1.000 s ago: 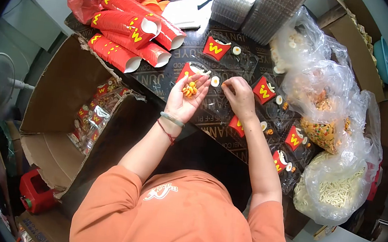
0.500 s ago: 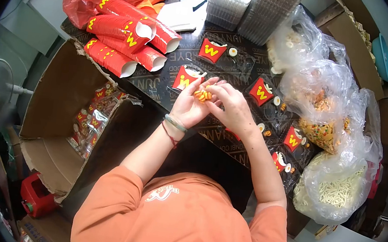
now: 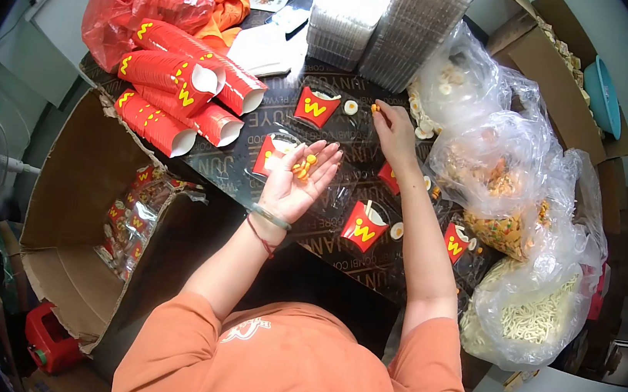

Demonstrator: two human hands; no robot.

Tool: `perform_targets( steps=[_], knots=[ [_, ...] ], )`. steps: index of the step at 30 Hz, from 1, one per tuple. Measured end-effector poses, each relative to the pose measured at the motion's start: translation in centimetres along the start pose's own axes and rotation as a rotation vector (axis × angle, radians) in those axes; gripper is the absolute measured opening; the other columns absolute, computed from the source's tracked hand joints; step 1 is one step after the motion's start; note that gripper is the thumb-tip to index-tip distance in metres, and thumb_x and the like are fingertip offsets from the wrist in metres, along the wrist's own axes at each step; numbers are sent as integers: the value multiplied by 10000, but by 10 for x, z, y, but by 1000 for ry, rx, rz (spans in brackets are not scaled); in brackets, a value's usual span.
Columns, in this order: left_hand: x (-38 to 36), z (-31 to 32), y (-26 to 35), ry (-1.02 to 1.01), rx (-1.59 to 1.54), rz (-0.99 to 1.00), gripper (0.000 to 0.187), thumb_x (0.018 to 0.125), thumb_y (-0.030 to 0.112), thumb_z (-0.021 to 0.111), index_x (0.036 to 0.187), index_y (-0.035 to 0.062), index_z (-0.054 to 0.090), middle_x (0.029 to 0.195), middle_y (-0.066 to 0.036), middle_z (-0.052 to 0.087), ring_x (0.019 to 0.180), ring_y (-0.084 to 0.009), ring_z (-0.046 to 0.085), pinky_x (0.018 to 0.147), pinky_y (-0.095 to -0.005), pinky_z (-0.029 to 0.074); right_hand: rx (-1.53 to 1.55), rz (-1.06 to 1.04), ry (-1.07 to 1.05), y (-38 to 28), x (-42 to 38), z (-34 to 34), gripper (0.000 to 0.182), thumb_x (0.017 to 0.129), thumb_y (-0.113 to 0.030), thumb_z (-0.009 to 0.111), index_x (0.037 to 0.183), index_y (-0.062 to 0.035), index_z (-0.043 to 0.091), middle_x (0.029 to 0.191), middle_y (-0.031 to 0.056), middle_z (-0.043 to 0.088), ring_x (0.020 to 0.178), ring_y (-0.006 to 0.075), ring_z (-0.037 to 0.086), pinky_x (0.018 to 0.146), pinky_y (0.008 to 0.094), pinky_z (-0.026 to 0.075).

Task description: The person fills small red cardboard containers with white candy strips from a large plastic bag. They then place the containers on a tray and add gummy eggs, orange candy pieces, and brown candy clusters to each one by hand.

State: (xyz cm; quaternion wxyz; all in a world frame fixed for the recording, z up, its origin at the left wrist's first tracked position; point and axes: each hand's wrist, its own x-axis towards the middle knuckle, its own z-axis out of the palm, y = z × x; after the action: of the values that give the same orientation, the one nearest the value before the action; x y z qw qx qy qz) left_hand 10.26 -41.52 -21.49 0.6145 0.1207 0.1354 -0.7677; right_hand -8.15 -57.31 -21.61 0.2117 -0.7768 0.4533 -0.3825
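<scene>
My left hand (image 3: 302, 175) is palm up with its fingers spread, and several small orange pieces (image 3: 304, 167) lie on the palm. Just beyond its wrist side, a red fries carton (image 3: 266, 155) is partly covered by the hand. My right hand (image 3: 396, 133) reaches over the dark table, its fingertips pinched on a small orange piece (image 3: 375, 108). Left of those fingertips are a fried-egg piece (image 3: 350, 107) and a red fries carton (image 3: 316, 108). Nearer my body are another carton (image 3: 364, 226) with an egg piece (image 3: 397, 230) and a carton (image 3: 456, 243) farther right.
Stacked red cartons (image 3: 155, 108) and a red bag (image 3: 131, 1) lie at the left. Clear trays (image 3: 347, 18) stand at the back. Plastic bags of pieces (image 3: 540, 315) line the right side. An open cardboard box (image 3: 81, 169) holds wrapped packs.
My hands have moved apart. The right hand went up and right with an orange piece, and the left opened flat with the other pieces on it. The view has shifted slightly.
</scene>
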Motion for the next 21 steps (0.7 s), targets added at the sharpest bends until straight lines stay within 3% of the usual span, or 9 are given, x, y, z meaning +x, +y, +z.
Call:
perform_targets(
  steps=[2, 4, 7, 10, 12, 16, 18, 20, 21],
  knots=[
    [-1, -2, 4, -6, -17, -2, 325, 1021, 208, 433, 1202, -31, 559, 1327, -213, 553, 1273, -337, 514, 1046, -453, 465, -168, -94, -1, 14, 15, 12, 267, 886, -145, 611, 1114, -16, 664, 963, 152, 623, 911, 310, 626, 808, 386, 499],
    [-3, -2, 9, -6, -41, -3, 333, 1018, 192, 429, 1223, -41, 550, 1362, -220, 527, 1310, -349, 478, 1071, -471, 439, -215, -101, -43, 26, 20, 20, 289, 890, -140, 611, 1151, -26, 662, 976, 148, 609, 910, 292, 617, 813, 369, 490],
    [-6, -1, 14, -3, -66, 1, 337, 1019, 196, 427, 1223, -43, 549, 1362, -223, 526, 1314, -350, 474, 1073, -475, 435, -343, -44, -81, 19, 18, 26, 247, 868, -143, 630, 1092, -48, 676, 971, 131, 618, 889, 291, 629, 796, 386, 500],
    [-5, -1, 18, -8, -75, 0, 341, 1019, 203, 428, 1223, -42, 549, 1364, -224, 524, 1316, -351, 470, 1077, -475, 431, -210, 72, -82, 10, 18, 24, 178, 849, -153, 652, 1003, -67, 676, 957, 115, 624, 858, 302, 638, 770, 407, 508],
    [-3, -2, 18, -41, -58, 0, 346, 1019, 214, 438, 1227, -37, 552, 1370, -219, 522, 1317, -349, 470, 1082, -473, 427, -302, -7, -32, 13, 16, 24, 99, 845, -150, 653, 928, -97, 663, 928, 119, 623, 838, 334, 645, 754, 442, 517],
    [2, 2, 15, -69, -3, -18, 344, 1023, 230, 448, 1204, -36, 572, 1352, -214, 538, 1293, -337, 495, 1075, -444, 441, -401, -96, 39, 25, 14, 30, 130, 804, -214, 689, 782, -85, 694, 882, 99, 611, 792, 310, 633, 702, 446, 501],
    [4, 12, 9, -64, 18, -16, 340, 1021, 230, 466, 1192, -41, 579, 1324, -215, 557, 1279, -337, 505, 1067, -438, 450, -470, -112, 54, 25, 14, 34, 129, 807, -210, 686, 773, -86, 693, 890, 93, 614, 799, 308, 629, 693, 441, 492],
    [12, 18, 4, -59, 29, -57, 331, 1014, 221, 490, 1194, -42, 580, 1292, -212, 578, 1222, -326, 548, 1027, -414, 488, -443, -96, 68, 23, 11, 33, 142, 823, -225, 679, 867, -90, 680, 896, 91, 617, 811, 308, 625, 693, 434, 485],
    [17, 20, 1, -79, 66, -86, 317, 1007, 212, 510, 1207, -23, 583, 1255, -195, 603, 1090, -294, 619, 928, -357, 547, -403, -94, 101, 17, 9, 28, 161, 829, -233, 677, 909, -93, 672, 900, 93, 619, 813, 309, 626, 696, 436, 485]
  ],
)
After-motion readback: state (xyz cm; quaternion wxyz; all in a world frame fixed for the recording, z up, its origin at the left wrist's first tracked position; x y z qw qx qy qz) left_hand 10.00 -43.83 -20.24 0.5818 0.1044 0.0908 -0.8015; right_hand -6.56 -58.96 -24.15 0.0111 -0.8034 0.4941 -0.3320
